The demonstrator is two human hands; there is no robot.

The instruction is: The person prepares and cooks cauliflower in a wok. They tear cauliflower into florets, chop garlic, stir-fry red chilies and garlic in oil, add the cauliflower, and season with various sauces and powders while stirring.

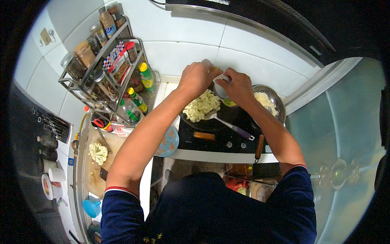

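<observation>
My right hand [237, 87] grips a pale, translucent container [221, 88] above the stove. Its lower part bears a yellow-green label. Close beside it, my left hand [196, 78] is curled with its fingertips near the container's top. A small yellowish bit shows at those fingertips, too hidden to name. Below both hands, a dark wok [195, 124] holds chopped cauliflower [202, 106]. A metal spatula [227, 122] with a purple handle rests in the wok, its handle pointing front right. Partly behind my right forearm stands a second pan [281, 100] with pale crumbly food [265, 102].
A black cooktop [186, 141] carries both pans; one wooden handle [259, 148] juts past its front edge. Left stands a metal spice rack [122, 91] with jars and bottles. A blue plate [167, 141], a cutting board [94, 180] and cauliflower [98, 152] lie nearby. A range hood [243, 23] hangs overhead.
</observation>
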